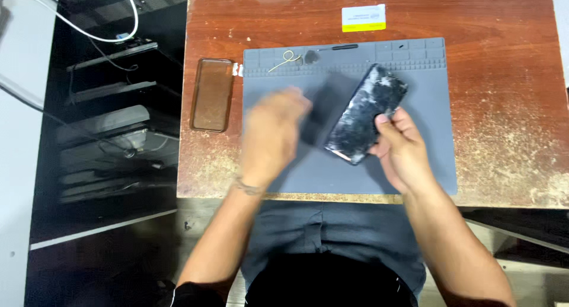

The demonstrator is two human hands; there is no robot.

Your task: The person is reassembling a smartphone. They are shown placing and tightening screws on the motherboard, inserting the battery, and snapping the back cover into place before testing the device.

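The right hand (398,150) grips a black phone (366,114) with a scuffed, shiny face by its lower long edge, thumb on top. The phone lies tilted over the centre of a grey mat (427,165), its top end toward 1 o'clock. The left hand (269,135) is motion-blurred above the mat at 9 o'clock of the phone; whether it is open or closed cannot be told. The mat's near edge runs just inside the near edge of the worktop (510,105). Bare mat lies at 3 o'clock of the phone. Moulded compartments line the mat's far edge; near them lie a thin black tool (338,47), a pale wire loop (284,59) and a small dark part (310,56). A brown phone case (211,94) lies on the worktop at 9 o'clock of the mat. A white-and-yellow card (363,18) lies at 12 o'clock.
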